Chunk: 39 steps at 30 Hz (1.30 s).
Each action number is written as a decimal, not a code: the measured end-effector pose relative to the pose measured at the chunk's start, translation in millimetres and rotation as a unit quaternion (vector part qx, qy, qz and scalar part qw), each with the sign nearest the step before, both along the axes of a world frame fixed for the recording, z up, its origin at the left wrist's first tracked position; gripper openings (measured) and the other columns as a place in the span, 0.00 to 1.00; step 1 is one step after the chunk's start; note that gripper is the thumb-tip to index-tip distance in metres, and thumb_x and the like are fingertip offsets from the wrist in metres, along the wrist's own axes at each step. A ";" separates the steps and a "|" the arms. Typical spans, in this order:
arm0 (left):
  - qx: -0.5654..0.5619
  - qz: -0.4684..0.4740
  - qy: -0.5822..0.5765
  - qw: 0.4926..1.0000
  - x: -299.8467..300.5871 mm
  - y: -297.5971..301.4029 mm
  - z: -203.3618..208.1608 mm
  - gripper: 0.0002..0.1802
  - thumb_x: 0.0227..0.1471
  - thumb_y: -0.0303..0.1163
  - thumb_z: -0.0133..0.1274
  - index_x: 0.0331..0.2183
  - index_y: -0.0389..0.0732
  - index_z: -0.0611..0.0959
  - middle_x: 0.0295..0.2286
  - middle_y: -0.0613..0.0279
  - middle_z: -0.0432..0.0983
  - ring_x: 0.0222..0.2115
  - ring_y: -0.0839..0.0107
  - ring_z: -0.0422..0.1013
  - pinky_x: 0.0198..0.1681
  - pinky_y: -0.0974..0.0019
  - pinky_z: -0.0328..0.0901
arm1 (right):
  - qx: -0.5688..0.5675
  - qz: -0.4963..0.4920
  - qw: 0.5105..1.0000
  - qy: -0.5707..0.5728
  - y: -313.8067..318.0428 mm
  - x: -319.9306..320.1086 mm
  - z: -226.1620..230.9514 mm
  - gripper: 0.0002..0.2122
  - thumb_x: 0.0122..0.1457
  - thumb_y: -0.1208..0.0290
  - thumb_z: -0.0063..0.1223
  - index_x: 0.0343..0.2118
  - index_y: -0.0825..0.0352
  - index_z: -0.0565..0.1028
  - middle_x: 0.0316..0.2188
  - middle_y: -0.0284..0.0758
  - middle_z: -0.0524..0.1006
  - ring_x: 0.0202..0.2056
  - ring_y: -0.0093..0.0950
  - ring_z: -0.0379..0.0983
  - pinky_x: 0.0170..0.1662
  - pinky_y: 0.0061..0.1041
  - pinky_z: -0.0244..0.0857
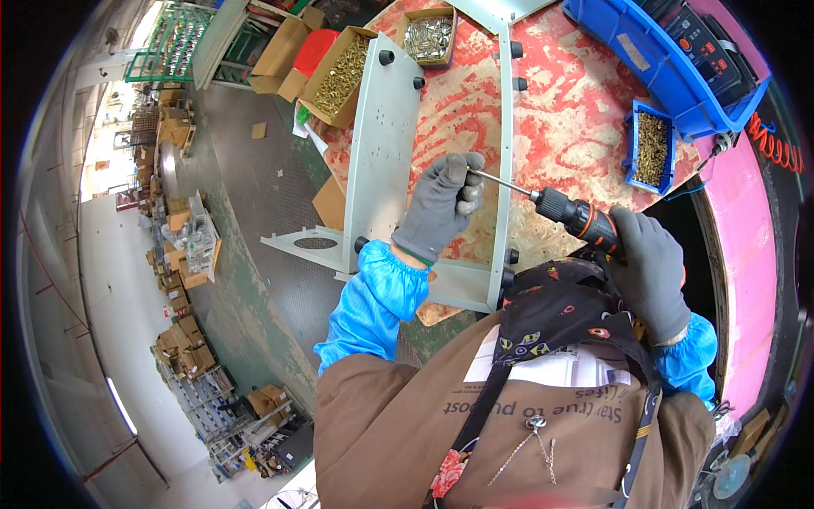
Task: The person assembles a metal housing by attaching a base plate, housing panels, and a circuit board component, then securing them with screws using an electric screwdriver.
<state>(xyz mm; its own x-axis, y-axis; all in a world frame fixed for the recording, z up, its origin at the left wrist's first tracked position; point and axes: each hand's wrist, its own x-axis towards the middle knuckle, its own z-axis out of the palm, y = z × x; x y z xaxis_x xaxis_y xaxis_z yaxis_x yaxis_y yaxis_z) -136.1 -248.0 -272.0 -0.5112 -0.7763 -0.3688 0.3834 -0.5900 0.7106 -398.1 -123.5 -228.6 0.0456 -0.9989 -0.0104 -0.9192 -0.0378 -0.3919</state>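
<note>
My right hand [651, 276], in a grey glove, grips a black and orange electric screwdriver [578, 219]. Its long metal bit [502, 181] points up and left. At the bit's tip, the gloved fingers of my left hand [434, 210] are pinched together; whatever small thing lies between them is too hidden to name. Both hands are above a light grey metal frame [377, 161], whose long side walls carry several black round feet [387, 58]. A flat bracket with an oval hole [315, 243] juts from the frame's near left corner.
Beneath the frame is a worn red and cream tabletop [560, 119]. Far left stand a carton of brass-coloured fasteners [341, 78] and a box of silver parts [429, 39]. To the right are a small blue bin of fasteners [649, 146], a large blue tray [632, 51] and a red coiled hose [773, 146].
</note>
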 end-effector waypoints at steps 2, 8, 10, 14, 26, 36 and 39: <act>0.005 0.016 -0.014 1.000 -0.8 0.1 0.7 0.20 0.50 0.45 0.54 0.36 0.38 0.76 0.22 0.69 0.65 0.22 0.81 0.61 0.20 0.81 0.57 | 0.003 -0.002 1.000 0.000 -1.0 0.7 0.2 0.21 0.37 0.73 0.61 0.38 0.62 0.69 0.26 0.36 0.71 0.31 0.36 0.70 0.33 0.33 0.62; 0.018 0.027 0.001 0.999 -0.5 -0.9 -1.1 0.20 0.49 0.44 0.54 0.36 0.38 0.76 0.22 0.70 0.64 0.22 0.80 0.61 0.20 0.80 0.57 | 0.002 -0.002 1.000 0.001 -2.2 0.3 -1.1 0.22 0.37 0.71 0.63 0.38 0.63 0.69 0.26 0.36 0.71 0.31 0.36 0.70 0.33 0.33 0.62; 0.011 0.025 -0.005 1.000 -0.3 0.0 -0.5 0.20 0.49 0.45 0.54 0.36 0.38 0.76 0.22 0.70 0.65 0.22 0.80 0.61 0.20 0.81 0.57 | -0.001 -0.001 1.000 0.000 -1.6 -0.1 -2.5 0.22 0.37 0.71 0.63 0.38 0.63 0.69 0.26 0.36 0.71 0.31 0.36 0.70 0.33 0.33 0.62; 0.002 0.030 -0.016 0.999 -3.3 1.7 1.0 0.20 0.49 0.45 0.55 0.35 0.38 0.76 0.21 0.70 0.65 0.21 0.81 0.61 0.20 0.81 0.57 | 0.002 0.002 1.000 -0.002 -2.1 -0.5 -2.5 0.22 0.37 0.70 0.63 0.38 0.63 0.68 0.26 0.36 0.71 0.31 0.36 0.70 0.33 0.33 0.62; -0.127 0.033 -0.271 0.953 -20.5 10.3 12.5 0.19 0.51 0.45 0.55 0.35 0.38 0.79 0.19 0.72 0.65 0.17 0.86 0.59 0.18 0.82 0.54 | -0.042 0.000 0.998 0.038 1.9 -8.3 -14.4 0.22 0.39 0.71 0.60 0.40 0.63 0.68 0.27 0.38 0.70 0.31 0.37 0.69 0.33 0.33 0.62; -0.284 0.033 -0.509 0.812 -1.6 -79.8 -105.2 0.17 0.49 0.44 0.50 0.38 0.45 0.81 0.29 0.60 0.77 0.30 0.71 0.73 0.32 0.66 0.65 | 0.021 -0.132 0.991 -0.010 33.7 -30.1 -29.3 0.22 0.37 0.80 0.59 0.41 0.62 0.71 0.31 0.40 0.75 0.31 0.41 0.74 0.33 0.32 0.68; -0.350 -0.094 -0.622 0.694 -18.6 -100.1 -123.8 0.18 0.46 0.46 0.51 0.37 0.48 0.82 0.34 0.60 0.78 0.36 0.65 0.74 0.36 0.62 0.67 | 0.067 -0.165 0.984 -0.018 47.5 -39.7 -33.8 0.24 0.38 0.79 0.55 0.43 0.59 0.71 0.31 0.42 0.76 0.33 0.41 0.74 0.34 0.33 0.68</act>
<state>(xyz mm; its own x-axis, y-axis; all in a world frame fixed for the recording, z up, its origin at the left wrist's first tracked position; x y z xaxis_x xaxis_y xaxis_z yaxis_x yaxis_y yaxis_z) -154.8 -348.1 -395.8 -0.2515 -0.9508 -0.1808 -0.8212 0.1108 0.5598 -437.8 -76.0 -262.4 -0.2789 -0.9491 -0.1467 -0.8583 0.3148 -0.4052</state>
